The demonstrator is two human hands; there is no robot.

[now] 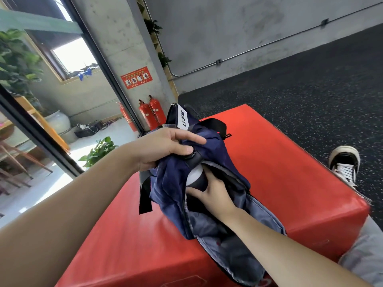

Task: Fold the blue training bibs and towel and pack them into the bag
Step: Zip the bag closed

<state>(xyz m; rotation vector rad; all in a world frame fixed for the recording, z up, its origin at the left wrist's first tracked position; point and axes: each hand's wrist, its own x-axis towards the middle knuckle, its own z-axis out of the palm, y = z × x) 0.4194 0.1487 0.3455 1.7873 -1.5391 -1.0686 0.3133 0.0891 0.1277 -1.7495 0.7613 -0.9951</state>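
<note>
The navy bag (207,183) lies on the red padded box (290,172), its long axis running from the near edge of the box away toward the concrete wall (228,38), with the white-labelled strap end pointing at the far corner. Its zip opening gapes along the top, grey lining showing at the near end. Inside the opening, a bottle (195,177) with a white body and dark cap lies with the cap pointing away from the person. The right hand (211,193) reaches into the bag and curls round the lower part of the bottle. The left hand (163,150) grips the bag's fabric at the far side of the opening, thumb pressed near the bottle cap and index finger stretched over the cloth. Beyond the bag, two red fire extinguishers (151,114) stand against the wall. To the right of the box, a shoe (345,164) rests on the dark speckled floor (300,90).
</note>
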